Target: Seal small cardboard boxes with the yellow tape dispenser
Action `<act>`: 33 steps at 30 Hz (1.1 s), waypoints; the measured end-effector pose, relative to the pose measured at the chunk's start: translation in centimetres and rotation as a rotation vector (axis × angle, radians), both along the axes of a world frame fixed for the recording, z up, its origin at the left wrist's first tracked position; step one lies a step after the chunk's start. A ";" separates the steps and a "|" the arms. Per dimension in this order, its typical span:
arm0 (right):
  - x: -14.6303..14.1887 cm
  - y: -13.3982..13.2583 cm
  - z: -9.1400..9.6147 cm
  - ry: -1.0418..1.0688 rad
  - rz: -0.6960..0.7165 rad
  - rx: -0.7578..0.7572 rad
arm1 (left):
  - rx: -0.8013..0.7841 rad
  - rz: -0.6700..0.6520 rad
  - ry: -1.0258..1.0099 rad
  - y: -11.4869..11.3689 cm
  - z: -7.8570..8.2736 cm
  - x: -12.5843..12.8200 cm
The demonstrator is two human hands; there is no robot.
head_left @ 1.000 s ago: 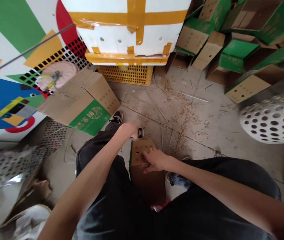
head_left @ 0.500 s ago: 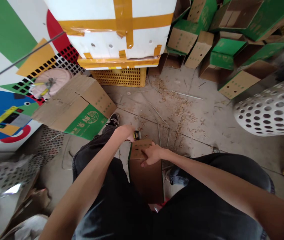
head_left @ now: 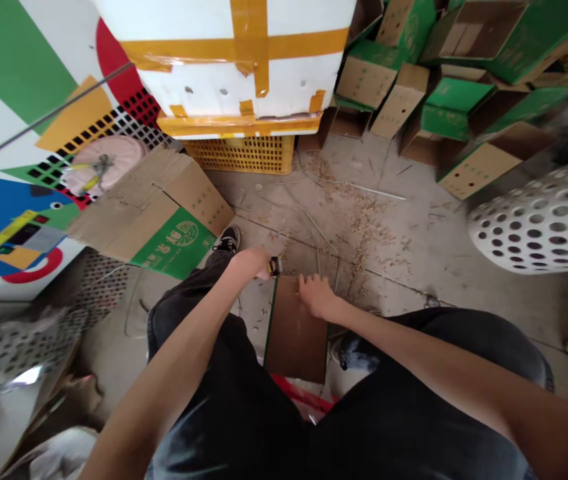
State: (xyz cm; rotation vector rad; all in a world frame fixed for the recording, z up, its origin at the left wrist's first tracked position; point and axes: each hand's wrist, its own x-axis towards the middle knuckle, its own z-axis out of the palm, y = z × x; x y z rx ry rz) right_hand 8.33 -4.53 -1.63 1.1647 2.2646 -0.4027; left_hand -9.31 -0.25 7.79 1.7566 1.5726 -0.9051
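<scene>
A brown cardboard box panel (head_left: 295,330) with a green edge stands between my knees, its plain face up. My right hand (head_left: 317,297) rests open on the panel's top edge, fingers spread. My left hand (head_left: 251,263) is just beyond the panel's left corner, closed around a small yellow-and-black tool (head_left: 275,266). The tool is partly hidden by my fingers, and I cannot tell exactly what it is. Red material (head_left: 301,393) shows below the panel.
A flattened carton with a green label (head_left: 174,243) lies at left. Ahead, a taped white foam box (head_left: 224,67) sits on a yellow crate (head_left: 239,155). Green-and-brown cartons (head_left: 444,87) are piled at upper right beside a white perforated drum (head_left: 539,227). Shavings litter the concrete floor.
The box's perforated end no longer shows, and a plain brown face now lies upward. My right hand has moved off the perforated part to the panel's top edge. My left hand has barely moved.
</scene>
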 end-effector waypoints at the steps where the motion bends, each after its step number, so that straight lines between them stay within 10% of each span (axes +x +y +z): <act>1: 0.0 -0.6 -0.4 0.013 0.000 0.067 | 0.008 0.004 0.006 0.0 0.0 0.0; 8: 0.3 -6.7 -3.0 0.086 0.313 0.334 | -0.019 0.011 0.060 0.3 -1.1 -0.1; 18: 2.4 -11.2 -3.2 0.641 1.017 0.023 | -0.033 0.010 0.033 0.2 -1.5 -0.2; 33: 1.1 -11.4 -3.1 0.290 0.798 0.049 | -0.015 0.018 0.056 0.0 -1.0 0.0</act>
